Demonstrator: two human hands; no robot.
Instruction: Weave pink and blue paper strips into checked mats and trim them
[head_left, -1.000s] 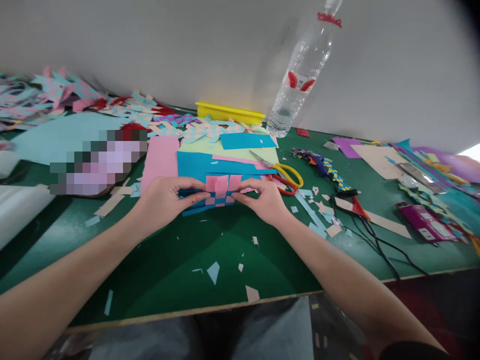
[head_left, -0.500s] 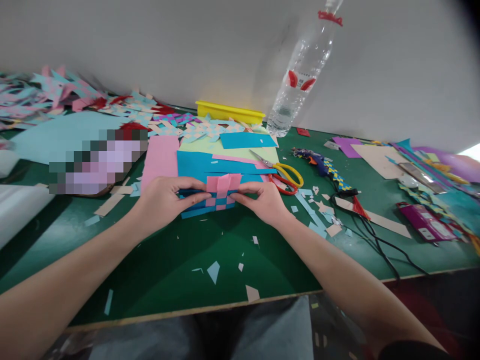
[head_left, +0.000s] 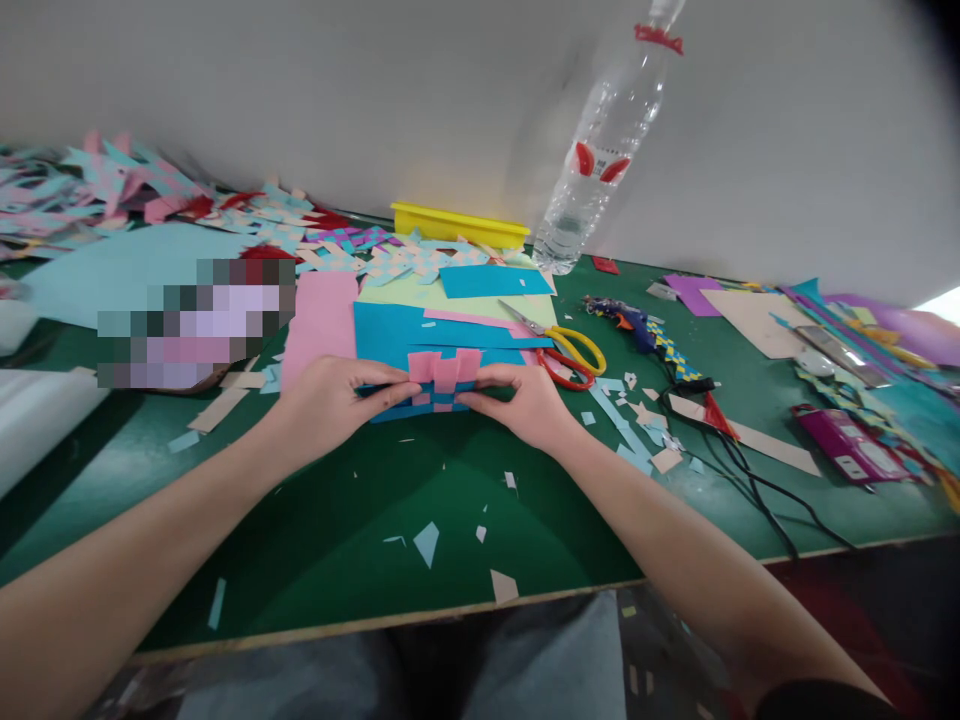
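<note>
Between my two hands is a small woven piece of pink and blue paper strips [head_left: 444, 374], its pink ends standing up. My left hand [head_left: 330, 400] pinches its left side between thumb and fingers. On the right side, my right hand [head_left: 525, 402] grips it the same way. Just behind lies a blue paper sheet [head_left: 386, 328] with loose strips on it. A pink sheet [head_left: 322, 315] rests beyond my left hand. Scissors with yellow and red handles [head_left: 576, 350] lie just past my right hand.
The green table [head_left: 315, 560] carries paper scraps near its front edge. A clear bottle [head_left: 600, 150] and a yellow tray [head_left: 461, 225] stand at the back. A phone [head_left: 217, 335] lies left. Black cord [head_left: 757, 490] and a purple pouch [head_left: 851, 445] are at right.
The woven piece has tilted a little in my fingers; its lower blue strips now show less and sit slightly higher. Both hands keep their grip.
</note>
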